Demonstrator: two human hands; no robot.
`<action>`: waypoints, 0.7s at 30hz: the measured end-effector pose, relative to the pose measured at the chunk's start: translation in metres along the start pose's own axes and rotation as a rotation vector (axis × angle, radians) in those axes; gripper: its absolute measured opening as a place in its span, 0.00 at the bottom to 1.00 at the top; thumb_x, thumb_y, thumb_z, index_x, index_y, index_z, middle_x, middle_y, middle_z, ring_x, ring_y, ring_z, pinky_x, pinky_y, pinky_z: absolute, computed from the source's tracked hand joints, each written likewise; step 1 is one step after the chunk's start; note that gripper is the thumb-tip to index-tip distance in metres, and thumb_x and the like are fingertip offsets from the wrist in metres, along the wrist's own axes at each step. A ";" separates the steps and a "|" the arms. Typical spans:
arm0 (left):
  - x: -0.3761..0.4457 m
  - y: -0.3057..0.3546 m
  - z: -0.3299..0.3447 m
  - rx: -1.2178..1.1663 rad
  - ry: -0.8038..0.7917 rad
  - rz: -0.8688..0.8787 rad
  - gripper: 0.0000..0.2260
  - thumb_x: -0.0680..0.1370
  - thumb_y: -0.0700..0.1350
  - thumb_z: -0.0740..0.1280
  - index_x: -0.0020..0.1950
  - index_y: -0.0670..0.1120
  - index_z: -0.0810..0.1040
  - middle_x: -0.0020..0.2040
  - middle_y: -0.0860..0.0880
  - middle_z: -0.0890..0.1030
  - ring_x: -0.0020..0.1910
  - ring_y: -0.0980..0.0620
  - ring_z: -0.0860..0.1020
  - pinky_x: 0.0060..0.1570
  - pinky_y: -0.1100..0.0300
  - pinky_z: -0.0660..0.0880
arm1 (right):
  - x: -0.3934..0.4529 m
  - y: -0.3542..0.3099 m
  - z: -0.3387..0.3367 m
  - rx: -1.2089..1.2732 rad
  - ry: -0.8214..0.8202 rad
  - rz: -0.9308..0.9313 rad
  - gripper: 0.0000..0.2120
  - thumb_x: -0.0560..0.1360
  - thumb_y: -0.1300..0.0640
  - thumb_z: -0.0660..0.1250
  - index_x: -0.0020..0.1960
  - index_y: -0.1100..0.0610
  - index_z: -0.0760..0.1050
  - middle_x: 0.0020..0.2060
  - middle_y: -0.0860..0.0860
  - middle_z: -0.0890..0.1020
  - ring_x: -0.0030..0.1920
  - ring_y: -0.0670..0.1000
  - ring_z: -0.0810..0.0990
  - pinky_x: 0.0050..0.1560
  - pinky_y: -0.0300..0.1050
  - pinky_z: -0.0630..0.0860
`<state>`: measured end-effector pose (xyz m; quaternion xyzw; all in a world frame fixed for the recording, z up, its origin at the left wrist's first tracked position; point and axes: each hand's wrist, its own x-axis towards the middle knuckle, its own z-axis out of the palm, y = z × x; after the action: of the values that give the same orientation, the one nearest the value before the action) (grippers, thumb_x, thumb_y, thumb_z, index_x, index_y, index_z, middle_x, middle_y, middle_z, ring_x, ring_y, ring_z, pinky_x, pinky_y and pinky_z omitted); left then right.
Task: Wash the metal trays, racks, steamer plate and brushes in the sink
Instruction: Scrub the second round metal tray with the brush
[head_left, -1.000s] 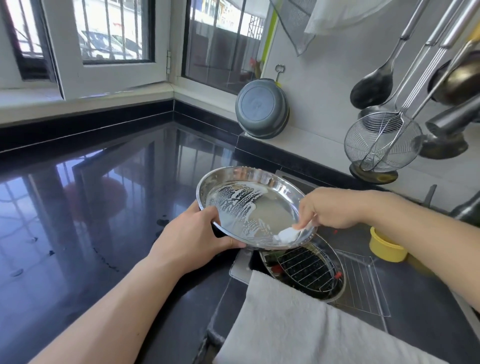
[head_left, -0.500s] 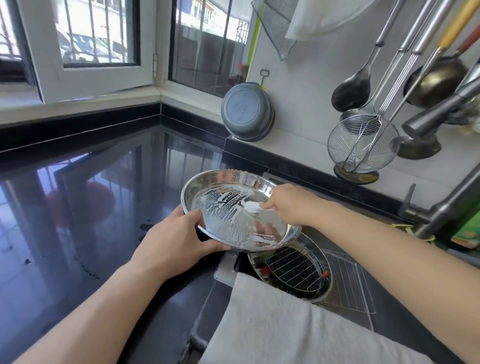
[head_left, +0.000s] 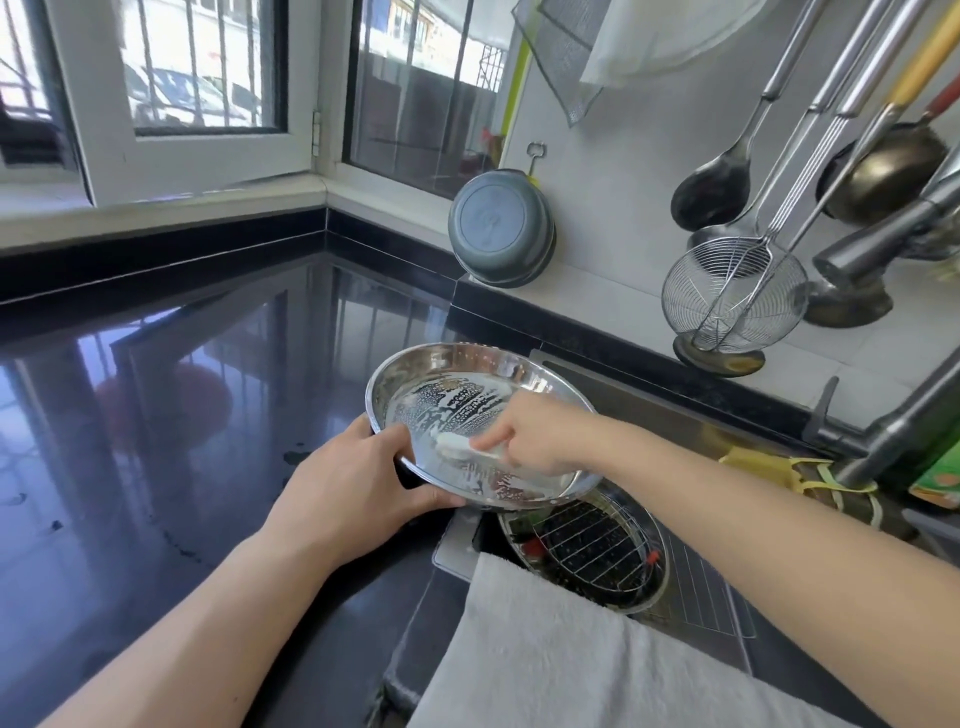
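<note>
Landmark: sink (head_left: 696, 415), set into the glossy black surface (head_left: 156, 441).
Towel: white towel (head_left: 571, 654) draped over the sink's near edge, nearest the camera.
In sink, near: round metal tray (head_left: 655, 587) down in the basin with a wire rack (head_left: 587, 545) inside it; a flat wire grid (head_left: 701, 597) lies partly under it on the right side.
Left hand: left hand (head_left: 353, 483) at the sink's left edge, fingers curled round the near-left rim of the round steel tray, thumb on the inside.
Steel tray: round steel tray (head_left: 441, 395) held tilted above the sink's left corner, soap streaks across its floor.
Right hand: right hand (head_left: 535, 436) inside the tray, fingers pinching a white scrubber (head_left: 457, 444) against the soapy floor; blurred, so the exact finger lay is unclear.
Right of sink: yellow cloth (head_left: 763, 462) at the faucet (head_left: 893, 431) base.
Behind sink: grey basin (head_left: 493, 228) leaning against the wall tiles.
Wall above sink: wire skimmer (head_left: 727, 296) and ladles (head_left: 711, 192) hanging.
Far: window (head_left: 208, 67) beyond the surface, left of the sink.
</note>
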<state>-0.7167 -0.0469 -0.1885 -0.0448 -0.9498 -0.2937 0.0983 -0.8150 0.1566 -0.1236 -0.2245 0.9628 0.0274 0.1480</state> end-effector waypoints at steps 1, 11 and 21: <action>0.000 -0.002 0.002 0.007 0.007 0.004 0.32 0.60 0.83 0.58 0.49 0.62 0.75 0.58 0.63 0.74 0.53 0.57 0.77 0.42 0.62 0.70 | 0.004 0.004 0.001 0.007 0.051 0.050 0.21 0.78 0.67 0.65 0.68 0.50 0.79 0.63 0.45 0.81 0.35 0.44 0.75 0.31 0.35 0.73; 0.003 -0.005 0.013 0.252 0.291 0.393 0.31 0.72 0.79 0.59 0.33 0.51 0.76 0.50 0.50 0.80 0.61 0.46 0.77 0.76 0.39 0.61 | 0.005 0.020 -0.012 -0.130 0.016 0.155 0.24 0.77 0.65 0.65 0.73 0.55 0.73 0.57 0.53 0.81 0.39 0.48 0.74 0.35 0.40 0.69; -0.009 0.004 -0.007 0.141 0.053 0.557 0.26 0.81 0.68 0.53 0.41 0.51 0.81 0.36 0.55 0.79 0.37 0.53 0.76 0.46 0.57 0.74 | -0.025 0.011 -0.011 -0.016 0.097 -0.011 0.20 0.82 0.60 0.63 0.71 0.45 0.76 0.69 0.46 0.78 0.31 0.36 0.74 0.32 0.30 0.68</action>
<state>-0.7060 -0.0479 -0.1829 -0.2895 -0.9160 -0.1897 0.2028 -0.8014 0.1761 -0.1062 -0.2321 0.9673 0.0232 0.0996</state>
